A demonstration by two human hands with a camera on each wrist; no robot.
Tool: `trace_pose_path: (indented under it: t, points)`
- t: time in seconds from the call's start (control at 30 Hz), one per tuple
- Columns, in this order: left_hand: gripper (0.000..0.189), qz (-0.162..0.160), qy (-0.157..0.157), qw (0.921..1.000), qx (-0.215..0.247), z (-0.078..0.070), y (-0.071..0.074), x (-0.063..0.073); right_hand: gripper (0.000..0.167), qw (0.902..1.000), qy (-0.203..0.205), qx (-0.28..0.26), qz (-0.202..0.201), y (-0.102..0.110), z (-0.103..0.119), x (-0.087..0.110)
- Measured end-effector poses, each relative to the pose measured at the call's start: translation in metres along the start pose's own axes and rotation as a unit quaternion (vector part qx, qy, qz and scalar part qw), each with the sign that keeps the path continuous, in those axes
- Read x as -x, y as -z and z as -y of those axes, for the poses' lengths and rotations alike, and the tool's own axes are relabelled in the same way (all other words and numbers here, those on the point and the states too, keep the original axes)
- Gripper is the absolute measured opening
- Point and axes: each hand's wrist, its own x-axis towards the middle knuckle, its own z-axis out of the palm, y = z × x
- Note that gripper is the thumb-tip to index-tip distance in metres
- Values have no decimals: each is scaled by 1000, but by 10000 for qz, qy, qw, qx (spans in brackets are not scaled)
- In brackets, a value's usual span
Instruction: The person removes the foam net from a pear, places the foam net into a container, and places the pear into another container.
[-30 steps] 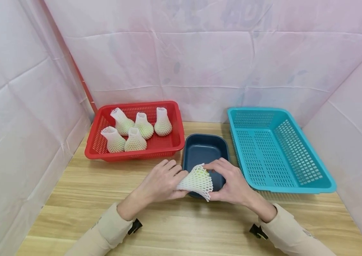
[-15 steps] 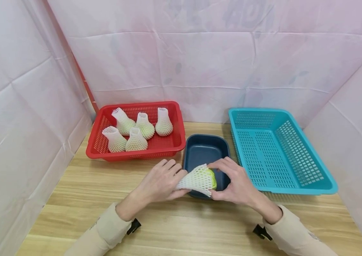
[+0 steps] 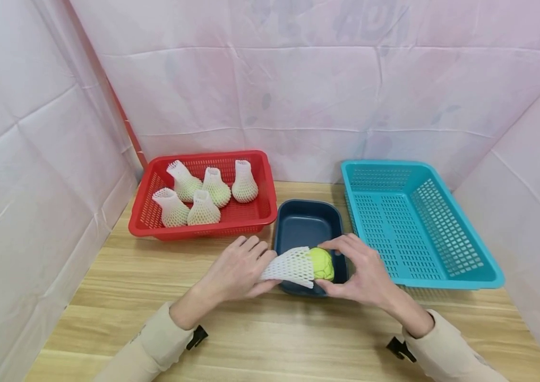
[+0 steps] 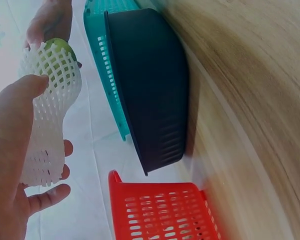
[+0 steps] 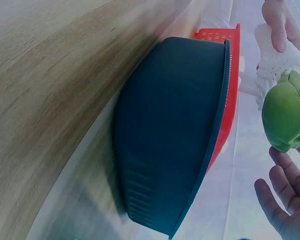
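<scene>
Above the dark blue basin (image 3: 304, 228), my left hand (image 3: 240, 269) grips the narrow end of a white foam net sleeve (image 3: 290, 267). A yellow-green chayote (image 3: 323, 264) sticks out of the sleeve's wide mouth. Thumb and fingers of my right hand (image 3: 364, 271) pinch the chayote from opposite sides. In the right wrist view the creased end of the chayote (image 5: 286, 114) shows, with part of it cut off by the frame edge. The left wrist view has the sleeve (image 4: 46, 117) between my left thumb and fingers, its far end still around part of the fruit.
Left of the basin stands a red plastic basket (image 3: 241, 215) holding several net-wrapped chayotes (image 3: 204, 209). A turquoise basket (image 3: 384, 233) stands to the right. All are on a wooden table (image 3: 270, 339), with pale cloth walls (image 3: 298, 101) around it.
My right hand has moved right, away from the left. The chayote, earlier inside the net sleeve, has slid out so that much of it is bare. My left hand has hardly moved.
</scene>
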Motion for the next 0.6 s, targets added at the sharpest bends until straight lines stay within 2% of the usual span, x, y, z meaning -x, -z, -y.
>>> trace_pose_path:
  t: [0.17, 0.43, 0.6]
  points:
    - [52, 102, 64, 9999, -117, 3, 4, 1, 57, 9999, -26, 59, -76, 7, -1, 2]
    - [48, 81, 35, 9996, -271, 10, 5, 4, 57, 9992, 0, 141, -368, 15, -7, 8]
    - [51, 278, -8, 9989, -370, 16, 8, 4, 58, 9991, -97, 154, -390, 22, -9, 11]
